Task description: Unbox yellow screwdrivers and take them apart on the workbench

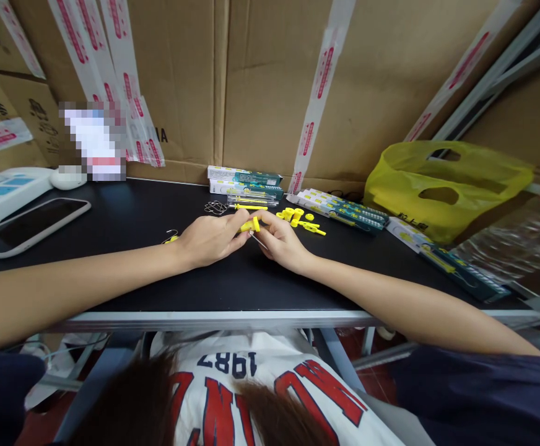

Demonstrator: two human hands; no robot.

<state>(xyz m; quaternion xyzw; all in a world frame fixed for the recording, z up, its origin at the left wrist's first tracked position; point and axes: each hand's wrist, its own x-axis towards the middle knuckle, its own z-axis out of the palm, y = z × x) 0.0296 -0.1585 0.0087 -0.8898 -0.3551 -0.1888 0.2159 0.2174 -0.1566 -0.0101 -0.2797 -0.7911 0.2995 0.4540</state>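
Note:
Over the front middle of the black table, my left hand (212, 238) is closed around a small yellow plastic part (250, 225) with a flanged end. My right hand (282, 243) meets it from the other side, its fingers pinched at that flanged end. A thin metal wire (257, 240) sticks out by the right fingertips; its far end is hidden in the hand. Just beyond my right hand lie several loose yellow plastic pieces (293, 215). Bent metal hooks (215, 207) and clear tubes (251, 201) lie behind my left hand. A yellow piece with a hook (171, 238) shows beside the left wrist.
Printed narrow boxes (244, 179) are stacked at the back, with more boxes (339, 207) to their right and one box (446, 260) near the right edge. A yellow plastic bag (437, 192) stands at right. A phone (33, 226) lies at left. Cardboard (270, 80) walls the back.

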